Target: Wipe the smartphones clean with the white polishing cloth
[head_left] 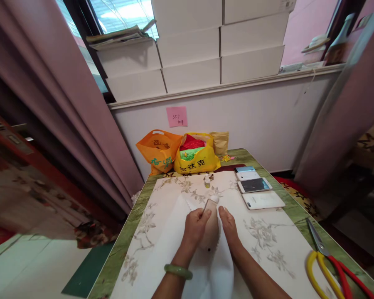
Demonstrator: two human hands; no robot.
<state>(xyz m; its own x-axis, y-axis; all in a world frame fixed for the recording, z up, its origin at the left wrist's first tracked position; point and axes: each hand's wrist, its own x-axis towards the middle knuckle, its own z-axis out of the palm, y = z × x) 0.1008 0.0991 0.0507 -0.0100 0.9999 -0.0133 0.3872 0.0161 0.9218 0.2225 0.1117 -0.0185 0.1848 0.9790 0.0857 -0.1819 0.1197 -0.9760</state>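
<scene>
My left hand (197, 227) is wrapped round a flat, pinkish-gold phone (210, 208), its thumb on the face turned to me. Just right of it, the closed fingers of my right hand (228, 226) are at the edge of a white cloth (221, 265). The cloth lies under and around the phone and hangs toward me. Part of the phone's lower end is hard to make out against the cloth. A small bottle (207, 181) with a white cap stands beyond my hands.
Several phones (254, 185) lie at the right. Scissors with yellow and red handles (321, 245) lie near the right edge. An orange bag (158, 151) and a filled yellow bag (199, 164) stand at the back of the table (127, 220), before white boxes (190, 74) on the sill.
</scene>
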